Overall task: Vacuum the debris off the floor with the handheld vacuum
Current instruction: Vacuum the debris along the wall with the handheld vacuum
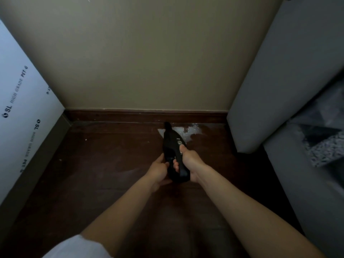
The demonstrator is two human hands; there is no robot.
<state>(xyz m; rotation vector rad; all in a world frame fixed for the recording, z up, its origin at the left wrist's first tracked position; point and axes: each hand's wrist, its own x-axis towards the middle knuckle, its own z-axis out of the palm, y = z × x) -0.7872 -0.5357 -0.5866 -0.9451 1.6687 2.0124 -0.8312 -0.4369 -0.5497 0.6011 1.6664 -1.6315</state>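
Observation:
A black handheld vacuum [172,141] points away from me over the dark wooden floor [111,155], its narrow nozzle near the baseboard. My right hand [189,162] grips the handle from the right, thumb lying on top by the round buttons. My left hand [160,170] holds the vacuum's lower left side with curled fingers. A patch of white powdery debris [189,132] lies on the floor just right of the nozzle, against the baseboard. A few tiny white specks [86,139] dot the floor further left.
A beige wall with a dark baseboard [130,115] closes the far side. A white printed panel [22,112] leans along the left. A grey upholstered piece [279,90] and another grey surface with dark items [320,146] stand on the right.

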